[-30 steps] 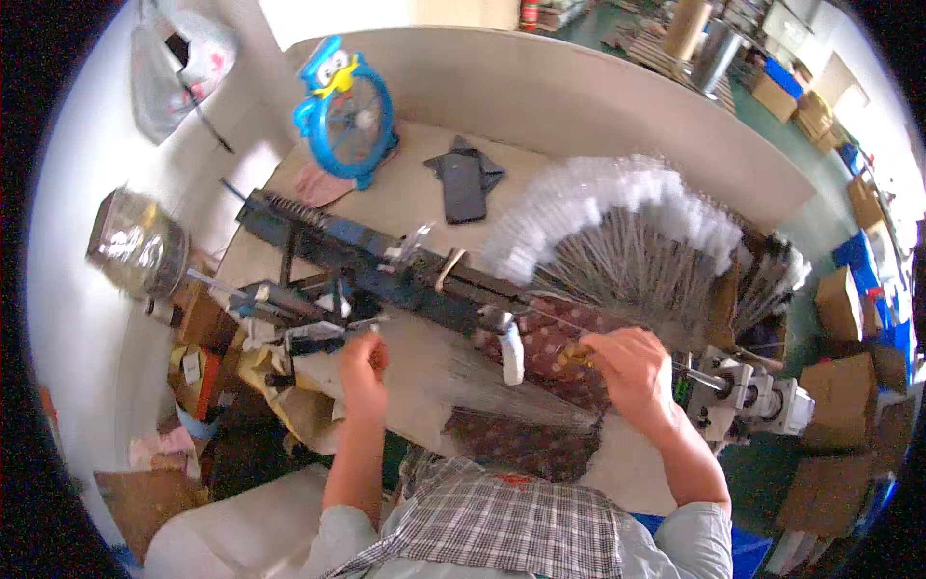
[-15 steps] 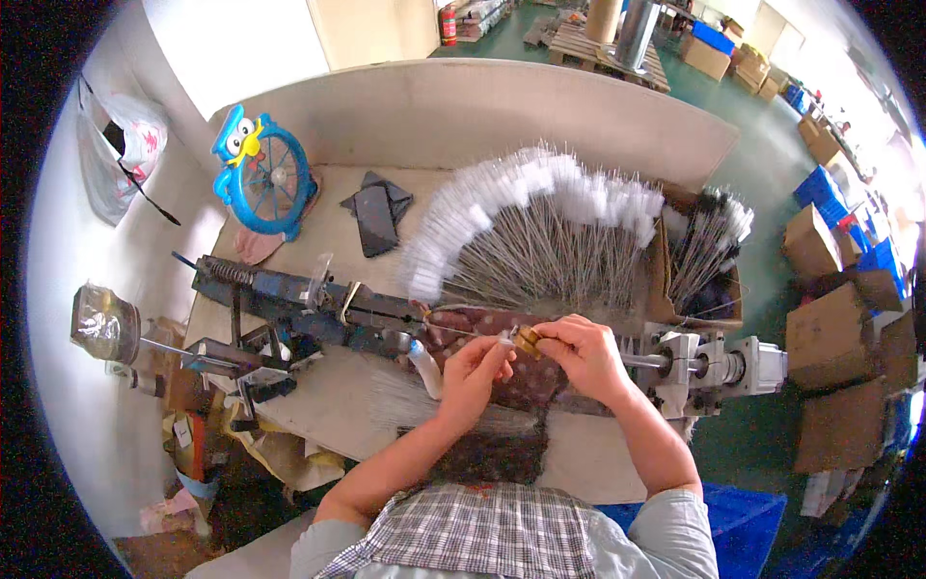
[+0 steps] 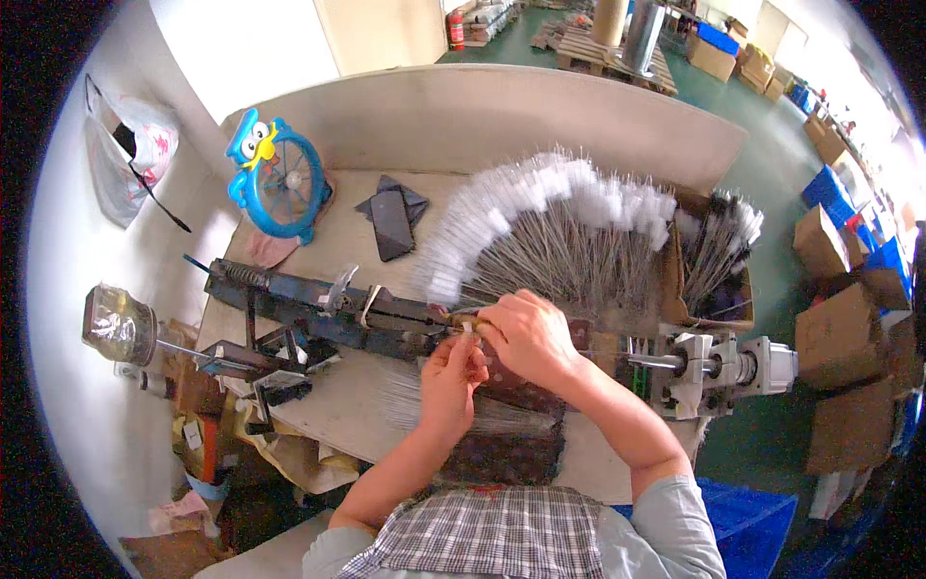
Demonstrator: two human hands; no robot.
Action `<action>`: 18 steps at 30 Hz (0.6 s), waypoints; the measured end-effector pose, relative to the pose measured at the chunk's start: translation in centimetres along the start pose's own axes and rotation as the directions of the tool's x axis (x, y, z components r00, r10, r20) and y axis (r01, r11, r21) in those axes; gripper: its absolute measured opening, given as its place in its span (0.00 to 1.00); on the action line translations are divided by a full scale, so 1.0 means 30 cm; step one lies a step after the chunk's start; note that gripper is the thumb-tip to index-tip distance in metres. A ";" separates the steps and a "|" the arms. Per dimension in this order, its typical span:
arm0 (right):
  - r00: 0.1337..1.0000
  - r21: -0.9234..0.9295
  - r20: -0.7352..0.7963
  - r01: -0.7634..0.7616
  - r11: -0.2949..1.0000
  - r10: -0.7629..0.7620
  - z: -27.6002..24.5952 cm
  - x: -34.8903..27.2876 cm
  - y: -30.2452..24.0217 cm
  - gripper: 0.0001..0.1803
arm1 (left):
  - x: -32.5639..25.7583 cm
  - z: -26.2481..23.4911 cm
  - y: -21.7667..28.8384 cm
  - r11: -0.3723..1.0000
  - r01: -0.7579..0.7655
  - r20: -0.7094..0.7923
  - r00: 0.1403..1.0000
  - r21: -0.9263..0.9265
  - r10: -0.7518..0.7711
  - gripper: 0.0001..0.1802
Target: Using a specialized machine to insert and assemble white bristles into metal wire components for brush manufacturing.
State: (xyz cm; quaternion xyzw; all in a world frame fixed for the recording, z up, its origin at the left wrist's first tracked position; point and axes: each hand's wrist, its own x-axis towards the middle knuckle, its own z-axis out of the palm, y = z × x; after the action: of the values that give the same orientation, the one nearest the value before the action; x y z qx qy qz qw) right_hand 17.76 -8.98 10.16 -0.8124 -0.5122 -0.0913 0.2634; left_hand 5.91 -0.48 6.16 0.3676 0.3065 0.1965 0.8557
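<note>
My left hand pinches a small white piece between thumb and forefinger. My right hand is closed on a brass-coloured fitting, mostly hidden by the fingers. The two hands nearly meet at the right end of a long dark metal fixture. Beneath them lies a brown dotted cloth. A bundle of thin wires rests on the table near the left wrist. Just behind the hands fan out many wire-stemmed brushes with white bristle heads.
On the right stands a motor-driven spindle. Behind it is a cardboard box of brushes with dark and white heads. A phone and a blue toy-like fan sit at the back left. A raised panel borders the table's far side.
Both hands have shifted, the right one clearly leftward with the brass-coloured fitting, to the end of the dark fixture. The white bottle beside the left hand is now hidden. The view has shifted slightly.
</note>
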 end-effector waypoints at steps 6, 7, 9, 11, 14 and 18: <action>0.964 0.366 0.208 -0.232 0.901 0.164 -0.021 0.004 -0.014 0.12 | -0.013 -0.009 0.012 0.981 -0.063 0.047 0.997 0.182 0.055 0.16; 0.923 0.414 0.316 -0.341 0.844 0.218 -0.030 0.012 -0.013 0.13 | -0.014 -0.005 0.021 0.983 -0.062 0.059 0.997 0.173 0.053 0.16; 0.925 0.404 0.305 -0.341 0.849 0.227 -0.020 0.012 -0.020 0.13 | -0.019 -0.007 0.042 0.991 0.063 0.088 0.993 0.117 -0.073 0.23; 0.965 0.334 0.194 -0.234 0.913 0.176 -0.008 0.001 -0.027 0.13 | 0.002 0.010 0.039 0.998 0.056 0.063 0.997 -0.024 -0.055 0.24; 0.995 0.170 -0.033 -0.082 0.982 0.089 -0.016 -0.018 -0.089 0.14 | 0.008 -0.009 0.010 0.979 0.066 0.039 0.997 -0.191 -0.059 0.23; 0.980 0.060 -0.193 -0.031 0.998 0.042 0.038 -0.018 -0.115 0.14 | -0.004 0.014 0.012 0.968 -0.019 -0.004 1.000 -0.250 0.018 0.18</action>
State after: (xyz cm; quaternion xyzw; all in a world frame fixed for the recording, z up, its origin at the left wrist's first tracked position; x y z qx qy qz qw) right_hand 14.32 -7.65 10.13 -0.8010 -0.4715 -0.1509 0.3366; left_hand 6.07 -0.52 6.69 0.2597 0.2767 0.2417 0.8931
